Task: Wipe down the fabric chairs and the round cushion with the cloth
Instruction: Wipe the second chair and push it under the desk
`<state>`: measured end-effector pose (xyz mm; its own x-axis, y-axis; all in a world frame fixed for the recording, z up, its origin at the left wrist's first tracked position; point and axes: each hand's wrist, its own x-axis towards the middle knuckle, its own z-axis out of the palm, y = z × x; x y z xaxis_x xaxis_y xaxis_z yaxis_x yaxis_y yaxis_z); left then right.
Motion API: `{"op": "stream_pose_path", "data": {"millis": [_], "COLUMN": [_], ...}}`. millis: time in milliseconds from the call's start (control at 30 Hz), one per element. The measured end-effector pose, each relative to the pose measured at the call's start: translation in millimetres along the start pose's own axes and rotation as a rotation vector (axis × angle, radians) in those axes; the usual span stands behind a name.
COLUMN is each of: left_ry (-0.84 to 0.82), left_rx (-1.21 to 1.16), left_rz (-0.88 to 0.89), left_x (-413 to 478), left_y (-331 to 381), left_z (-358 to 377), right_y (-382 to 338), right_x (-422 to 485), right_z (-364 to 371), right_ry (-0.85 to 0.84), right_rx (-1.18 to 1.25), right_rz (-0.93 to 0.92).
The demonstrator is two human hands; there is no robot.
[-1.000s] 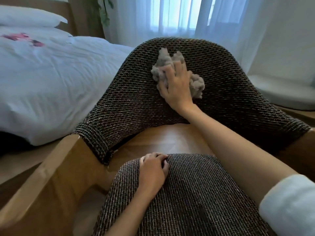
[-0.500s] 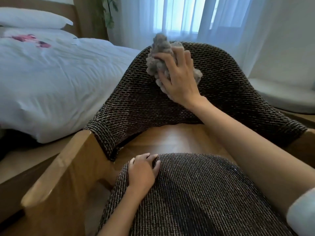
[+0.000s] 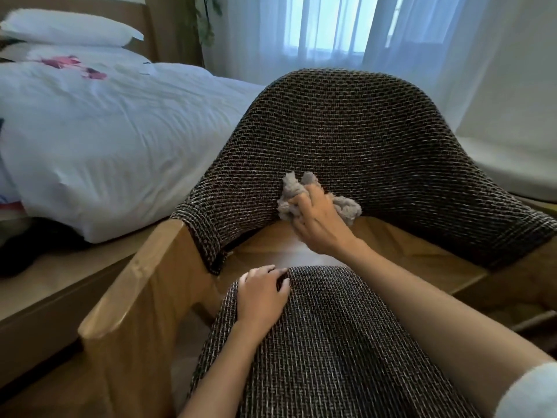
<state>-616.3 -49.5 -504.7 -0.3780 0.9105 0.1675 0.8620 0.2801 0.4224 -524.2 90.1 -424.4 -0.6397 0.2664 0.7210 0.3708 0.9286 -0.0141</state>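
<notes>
Head view: right hand (image 3: 319, 224), clutching the cloth (image 3: 289, 194), has swept down the backrest (image 3: 346, 131) to its lower edge, mid-frame; left hand (image 3: 262, 297) grips the seat (image 3: 316, 357). That stroke looks finished.

One chair (image 3: 346, 131). One cloth (image 3: 291, 194). Two hands: left hand (image 3: 262, 292), right hand (image 3: 319, 224). One bed (image 3: 105, 140) with two pillows (image 3: 69, 28). One plant (image 3: 206, 22). One white sleeve (image 3: 527, 393).
</notes>
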Motion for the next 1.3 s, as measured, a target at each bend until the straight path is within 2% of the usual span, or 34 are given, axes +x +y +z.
{"op": "stream_pose_path", "data": {"millis": [67, 200, 300, 400, 500, 567, 633, 667, 833, 1000, 1067, 1200, 1300], "left_ry": [0.005, 0.023, 0.037, 0.065, 0.053, 0.048, 0.053, 0.058, 0.053, 0.054, 0.052, 0.04, 0.032], "left_rx": [-0.014, -0.043, -0.085, -0.107, -0.047, -0.044, -0.052, -0.06, -0.062, -0.061, -0.054, -0.072, -0.067], "left_rz": [-0.006, -0.008, -0.033, -0.036, -0.018, -0.033, -0.063, -0.077, -0.103, -0.072, -0.07, -0.078, -0.083], "left_x": [-2.3, -2.7, -5.4, -8.5, -8.5, -10.3, -14.6, -16.8, -18.3, -23.3, -23.7, -24.8, -25.1], "left_y": [-1.1, -1.2, -6.4, -15.0, -12.7, -11.8, -15.4, -17.6, -18.3, -20.2, -18.4, -16.8, -18.1], "left_z": [-1.3, -2.0, -2.2, -4.8, -9.4, -11.8, -13.6, -14.4, -15.1, -14.0, -15.3, -18.6, -18.8], "right_y": [-4.6, -22.6, -38.7, -46.3, -42.0, -33.2, -25.9, -26.9, -64.0, -83.4, -76.9, -59.0, -64.6], "right_x": [12.4, 88.5, 118.7, 99.8, 57.7, 27.1, 10.9, 11.7, 67.8, 64.8, 42.1, 9.7, 24.1], "right_z": [-16.0, -40.3, -29.7, -1.3, 17.7, 20.3, 8.6, -1.9, -28.7, 11.6, 21.2, 13.2, -14.7], "right_ry": [0.011, 0.188, 0.322, 0.402, 0.27, 0.088, -0.066, -0.085, 0.134, 0.204, 0.148, -0.139, -0.047], "right_rx": [0.037, -0.024, 0.043, 0.126, 0.163, 0.141, 0.127, 0.127, 0.245, 0.323, 0.342, 0.263, 0.299], "right_rz": [-0.029, -0.119, 0.003, 0.099, 0.085, 0.035, 0.018, 0.007, -0.126, 0.037, 0.077, 0.16, 0.054]}}
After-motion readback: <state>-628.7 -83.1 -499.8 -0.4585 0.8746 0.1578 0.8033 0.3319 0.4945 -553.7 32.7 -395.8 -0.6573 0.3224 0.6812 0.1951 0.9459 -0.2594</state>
